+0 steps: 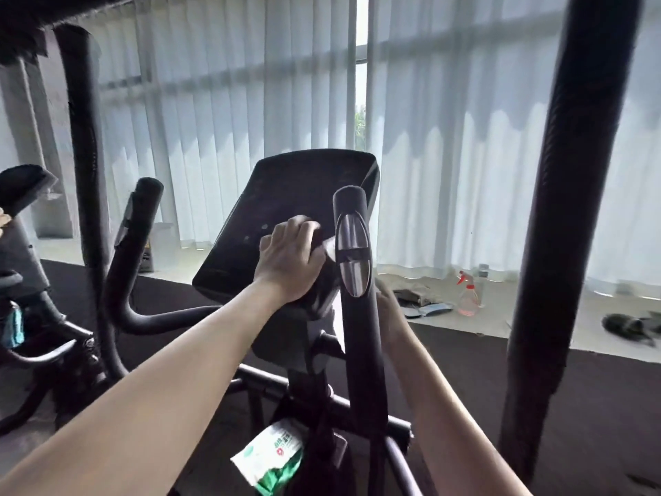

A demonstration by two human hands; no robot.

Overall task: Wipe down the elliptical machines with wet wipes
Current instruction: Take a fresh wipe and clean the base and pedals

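Head view only.

Left hand (289, 259) is on the lower right part of the elliptical's console (286, 195). Its fingers (304, 229) are curled round a white wet wipe (329, 247). The wipe is bunched between palm and console face. Only a small bit pokes out right of my knuckles, just beside the handlebar (354, 252) with the metal sensor plate.

A pale strip shows below that hand, along the handlebar post. Can't tell if it's the same wipe or part of the machine.

Right hand (388, 302) is mostly hidden behind the handlebar post, with only the back of it and the wrist showing. Can't tell if those fingers are open, closed or holding anything.

Wipes pack (272, 456), green and white, sits low on the machine frame between my forearms. It's partly covered by dark frame parts, print unreadable.

Hard to read:
- Console buttons are too dark against the backlit curtains (214, 102).
- Black upright (558, 209) on the right is cut off at the top.
- Second machine (21, 216) at left is cut by the frame edge.
- On the floor (536, 309) by the curtains stands a clear spray bottle (468, 295) with a red trigger. The flat items beside it are blurred.
- There's a dark smeared shape at far right that I can't identify.
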